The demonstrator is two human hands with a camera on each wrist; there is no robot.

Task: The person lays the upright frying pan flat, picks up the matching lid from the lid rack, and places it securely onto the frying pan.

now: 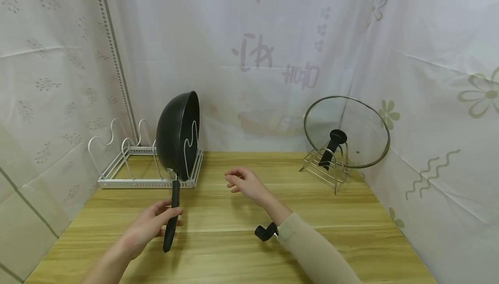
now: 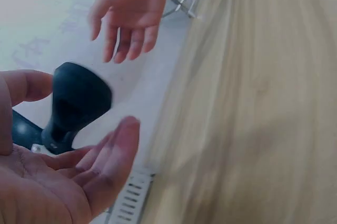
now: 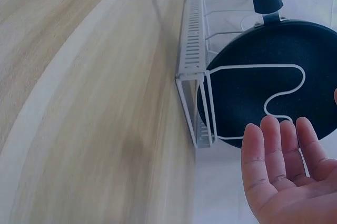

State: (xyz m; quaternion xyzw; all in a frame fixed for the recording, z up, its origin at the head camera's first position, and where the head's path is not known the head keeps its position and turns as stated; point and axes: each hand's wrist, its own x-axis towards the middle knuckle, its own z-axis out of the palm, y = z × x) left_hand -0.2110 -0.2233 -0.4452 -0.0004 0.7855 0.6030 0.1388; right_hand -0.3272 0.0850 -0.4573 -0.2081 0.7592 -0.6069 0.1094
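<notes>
A black wok [image 1: 171,132] stands on its edge in the right end of a white wire rack [image 1: 136,183], its long black handle [image 1: 172,223] sticking out toward me. My left hand [image 1: 146,227] is around that handle with fingers spread. In the left wrist view the handle's end [image 2: 79,95] lies between thumb and fingers, the thumb tip right at it and a gap on the finger side. My right hand [image 1: 247,184] hovers right of the wok, holding nothing. Its fingers [image 3: 271,150] are loosely extended in the right wrist view, overlapping the wok's dark inside [image 3: 253,98].
A glass lid [image 1: 358,119] with a black knob leans in a small wire stand [image 1: 325,167] at the back right. White patterned curtains [image 1: 273,24] enclose the wooden table [image 1: 234,253] at the back and sides. A black strap piece [image 1: 266,232] shows at my right wrist.
</notes>
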